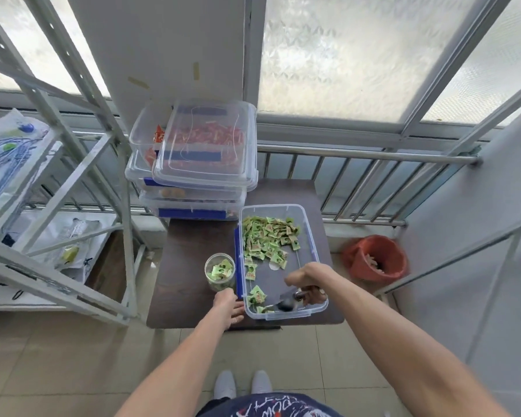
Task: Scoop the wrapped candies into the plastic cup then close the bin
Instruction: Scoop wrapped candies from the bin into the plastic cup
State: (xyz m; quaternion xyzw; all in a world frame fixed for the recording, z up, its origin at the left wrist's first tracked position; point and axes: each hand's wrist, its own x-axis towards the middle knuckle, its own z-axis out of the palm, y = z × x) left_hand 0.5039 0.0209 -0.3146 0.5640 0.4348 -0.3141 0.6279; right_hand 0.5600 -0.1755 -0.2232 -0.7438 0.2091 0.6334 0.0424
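An open clear bin with blue latches sits on a dark table. Green wrapped candies lie mostly in its far half, a few near its front left corner. My right hand is inside the bin's near end, shut on the handle of a metal scoop whose bowl points left toward the near candies. A clear plastic cup with some green candies in it stands left of the bin. My left hand rests on the table just in front of the cup, fingers apart, holding nothing.
Stacked clear bins of red candies stand behind, with a loose clear lid lying tilted on top. A metal rack is to the left. A red bucket sits on the floor at right. A railing runs behind the table.
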